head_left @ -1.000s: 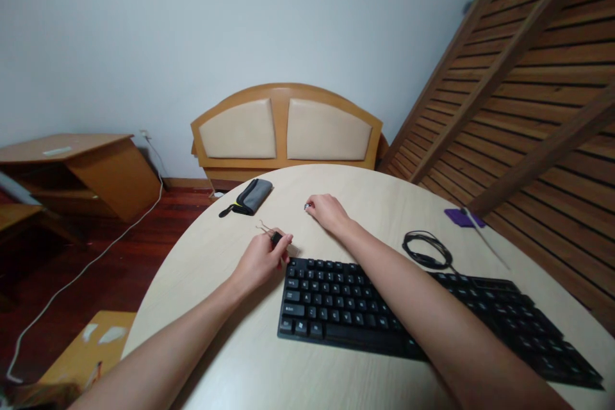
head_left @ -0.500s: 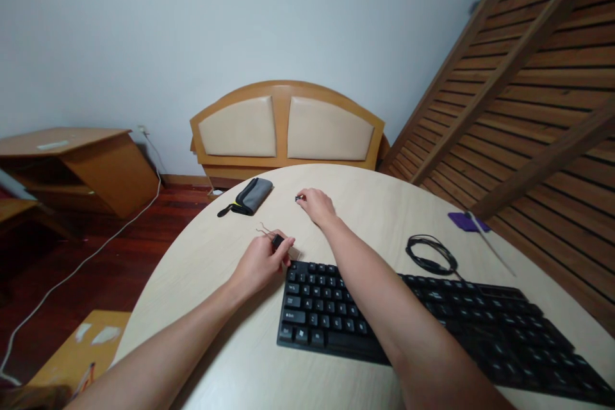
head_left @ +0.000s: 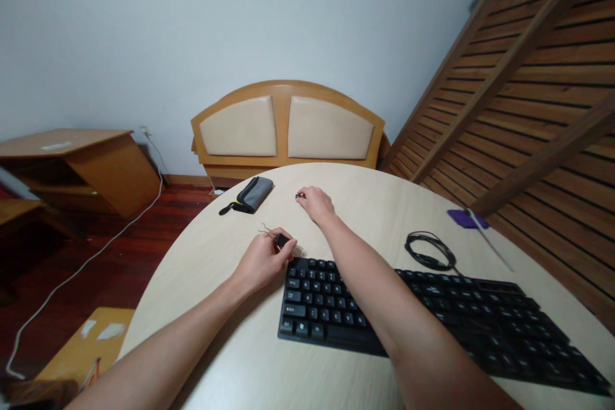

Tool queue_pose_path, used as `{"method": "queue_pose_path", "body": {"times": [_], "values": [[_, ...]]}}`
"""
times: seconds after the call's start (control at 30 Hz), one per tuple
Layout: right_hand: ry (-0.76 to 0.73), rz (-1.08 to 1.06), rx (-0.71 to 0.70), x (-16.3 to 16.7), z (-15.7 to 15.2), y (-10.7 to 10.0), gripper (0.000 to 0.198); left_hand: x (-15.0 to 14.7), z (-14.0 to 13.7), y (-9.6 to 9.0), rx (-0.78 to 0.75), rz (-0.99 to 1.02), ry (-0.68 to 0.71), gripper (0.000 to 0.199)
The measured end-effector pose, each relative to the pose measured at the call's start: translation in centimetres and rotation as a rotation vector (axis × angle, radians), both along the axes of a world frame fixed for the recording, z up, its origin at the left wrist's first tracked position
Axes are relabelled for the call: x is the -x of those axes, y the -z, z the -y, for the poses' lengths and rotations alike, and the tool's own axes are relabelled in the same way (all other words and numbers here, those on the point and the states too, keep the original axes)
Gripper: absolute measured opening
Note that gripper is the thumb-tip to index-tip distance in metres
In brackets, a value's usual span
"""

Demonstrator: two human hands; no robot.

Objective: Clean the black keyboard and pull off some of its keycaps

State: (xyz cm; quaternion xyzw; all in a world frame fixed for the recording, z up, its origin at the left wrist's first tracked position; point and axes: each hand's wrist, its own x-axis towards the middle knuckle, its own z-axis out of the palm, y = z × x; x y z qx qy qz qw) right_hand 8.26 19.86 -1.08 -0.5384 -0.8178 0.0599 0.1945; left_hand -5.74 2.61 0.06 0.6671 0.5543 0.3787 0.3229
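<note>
Left hand (head_left: 262, 261) is at the top-left corner of the black keyboard (head_left: 408, 307), fingers pinched on a small black-handled wire tool (head_left: 277, 239), which looks like a keycap puller; its thin wire loops stick out toward 10 o'clock. The tool is clear of the keys, just beyond the keyboard's far-left corner.

Right hand (head_left: 316, 204) is further out on the bench (head_left: 216, 333), at about 1 o'clock from the left hand. Its fingers are narrow around a small dark piece (head_left: 299, 195) at their tips, possibly a keycap, too small to confirm. The piece sits on or just above the bench surface; I can't tell which.

Progress, my read: a part-removal job on the keyboard, early stage. At most one piece is off and out on the bench. No gaps in the key rows that I can make out, though the right forearm covers part of the middle. No pile of removed caps anywhere, so the bulk of the keyboard looks untouched.

Other things:
- grey pouch (head_left: 250, 195) with a black strap, at 11 o'clock from the hands, near the far bench edge, closed as far as I can see
- coiled black cable (head_left: 429, 252) at 3 o'clock from the right hand, beyond the keyboard's far edge
- purple item (head_left: 465, 218) at the bench's right edge, against the wooden slats
</note>
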Motion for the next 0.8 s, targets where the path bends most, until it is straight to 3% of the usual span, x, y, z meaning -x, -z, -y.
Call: {"method": "queue_pose_path", "body": {"times": [0.8], "values": [[-0.006, -0.018, 0.008, 0.78, 0.14, 0.01, 0.027, -0.49, 0.42, -0.25, -0.015, -0.002, 0.011, 0.027]]}}
